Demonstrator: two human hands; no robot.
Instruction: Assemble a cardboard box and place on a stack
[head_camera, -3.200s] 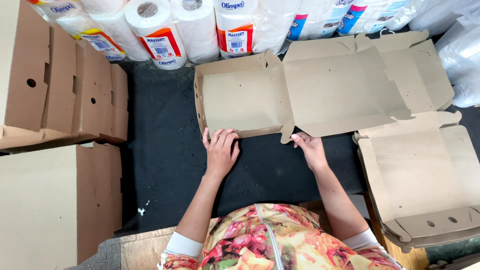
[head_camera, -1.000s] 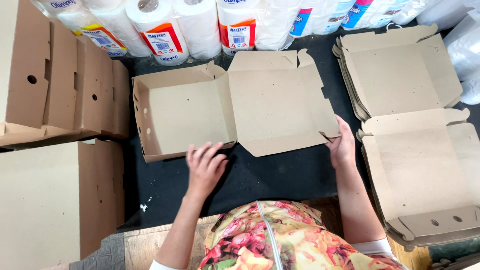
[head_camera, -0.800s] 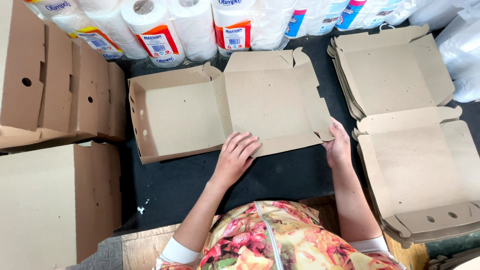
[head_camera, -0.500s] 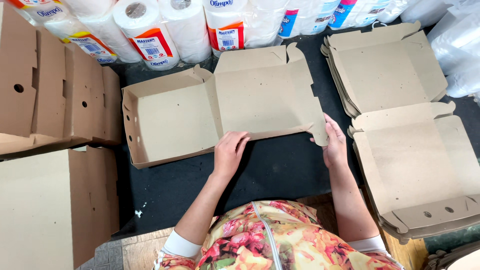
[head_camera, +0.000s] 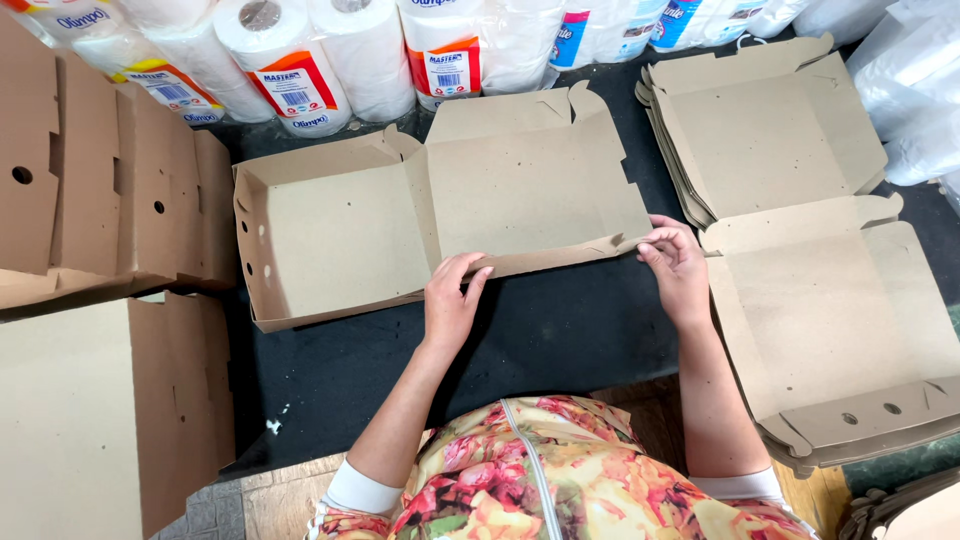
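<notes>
An open brown cardboard box (head_camera: 430, 215) lies on the black table top (head_camera: 560, 330), its tray part at the left and its flat lid part at the right. My left hand (head_camera: 452, 300) grips the near edge flap of the lid around its middle. My right hand (head_camera: 675, 262) pinches the same flap at its right corner. The flap is folded slightly upward along the near edge.
Stacks of flat unfolded boxes (head_camera: 770, 130) lie at the right, another stack (head_camera: 840, 320) nearer me. Folded closed boxes (head_camera: 100, 190) are piled at the left. Paper rolls in wrappers (head_camera: 300, 55) line the far edge.
The box slid leftward and nearer. My left hand moved from the table onto the lid's near flap; my right hand took hold of the flap's right corner.
</notes>
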